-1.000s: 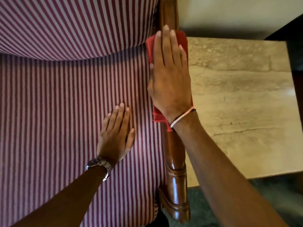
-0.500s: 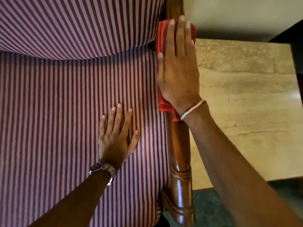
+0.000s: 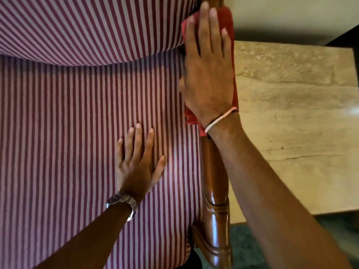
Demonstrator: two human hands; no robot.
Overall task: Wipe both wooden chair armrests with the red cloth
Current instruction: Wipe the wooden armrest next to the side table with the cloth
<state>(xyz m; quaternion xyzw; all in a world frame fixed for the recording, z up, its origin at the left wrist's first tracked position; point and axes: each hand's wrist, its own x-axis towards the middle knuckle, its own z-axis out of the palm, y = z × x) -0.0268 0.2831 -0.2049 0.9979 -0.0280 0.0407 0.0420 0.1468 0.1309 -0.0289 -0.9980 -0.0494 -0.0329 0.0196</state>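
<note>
The right hand (image 3: 208, 74) lies flat, palm down, fingers (image 3: 204, 26) straight and close together, pointing away from the body, forearm extended behind it. The left hand (image 3: 138, 164) also rests flat, palm down, fingers slightly spread, thumb out to the right, wrist straight, forearm angled in from the lower left.

Striped chair seat (image 3: 68, 133) bearing flat left hand (image 3: 136, 167), red cloth (image 3: 226, 18) draped over wooden armrest (image 3: 214, 181)

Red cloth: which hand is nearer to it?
The right hand: it lies flat on the red cloth, pressing it onto the armrest. The left hand rests apart on the striped seat.
</note>
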